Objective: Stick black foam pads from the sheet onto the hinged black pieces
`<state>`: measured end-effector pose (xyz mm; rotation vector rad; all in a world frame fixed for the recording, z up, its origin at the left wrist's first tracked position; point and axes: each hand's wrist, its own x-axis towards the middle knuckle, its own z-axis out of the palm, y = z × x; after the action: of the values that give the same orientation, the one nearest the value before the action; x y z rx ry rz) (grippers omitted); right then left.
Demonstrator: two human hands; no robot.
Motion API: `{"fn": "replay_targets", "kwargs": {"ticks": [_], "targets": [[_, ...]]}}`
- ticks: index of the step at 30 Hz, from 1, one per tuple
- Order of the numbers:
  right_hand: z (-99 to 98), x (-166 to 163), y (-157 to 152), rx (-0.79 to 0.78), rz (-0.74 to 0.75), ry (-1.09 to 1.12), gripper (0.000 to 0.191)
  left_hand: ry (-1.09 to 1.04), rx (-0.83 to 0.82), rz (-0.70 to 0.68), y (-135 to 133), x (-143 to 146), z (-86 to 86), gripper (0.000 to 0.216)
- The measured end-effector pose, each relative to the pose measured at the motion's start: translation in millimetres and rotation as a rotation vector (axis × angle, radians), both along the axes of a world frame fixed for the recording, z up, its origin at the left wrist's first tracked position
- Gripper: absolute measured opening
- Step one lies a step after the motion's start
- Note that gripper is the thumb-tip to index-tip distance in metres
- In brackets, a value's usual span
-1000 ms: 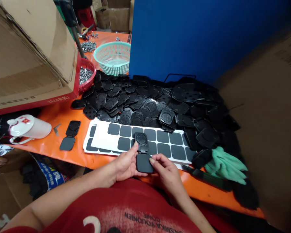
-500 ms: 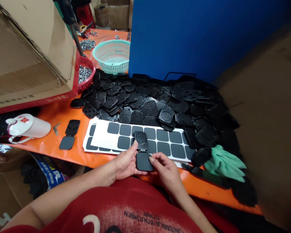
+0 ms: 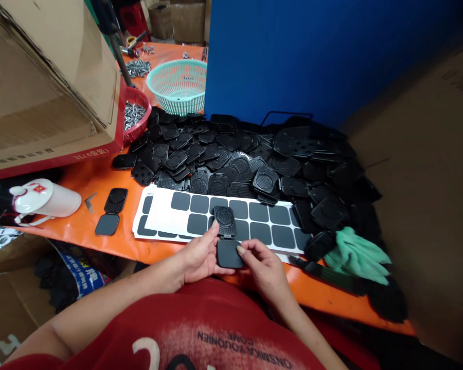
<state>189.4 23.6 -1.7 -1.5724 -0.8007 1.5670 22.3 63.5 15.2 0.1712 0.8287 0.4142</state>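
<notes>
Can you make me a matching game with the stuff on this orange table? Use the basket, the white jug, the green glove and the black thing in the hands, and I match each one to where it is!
Things:
1. basket
2. white jug
3. green glove
4. hinged black part

Places:
A. lying on its side at the left edge of the orange table
B. held by the left hand and the right hand
C. at the far end, next to the blue board
D. on the right, beside the pile of black parts

Pairs: 1-C, 2-A, 3-D, 4-B.
</notes>
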Motion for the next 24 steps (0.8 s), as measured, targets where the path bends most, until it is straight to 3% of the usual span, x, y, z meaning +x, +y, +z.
{"fn": "replay_targets", "kwargs": {"ticks": [10,18,24], "targets": [[-3.8,-2,-3,0.013,0.026,-0.045,0.040,-0.010,-0.006,0.007,0,0,-0.6,0.066],[-7.9,-2,-5,0.153,0.065,-0.198,0.031,0.024,-0.008,0.030,0,1,2.0,0.063],[-10.0,-2,-6,0.251,0.112,-0.361,0.025,0.069,-0.001,0.106,-3,4,6.1,0.043]]}}
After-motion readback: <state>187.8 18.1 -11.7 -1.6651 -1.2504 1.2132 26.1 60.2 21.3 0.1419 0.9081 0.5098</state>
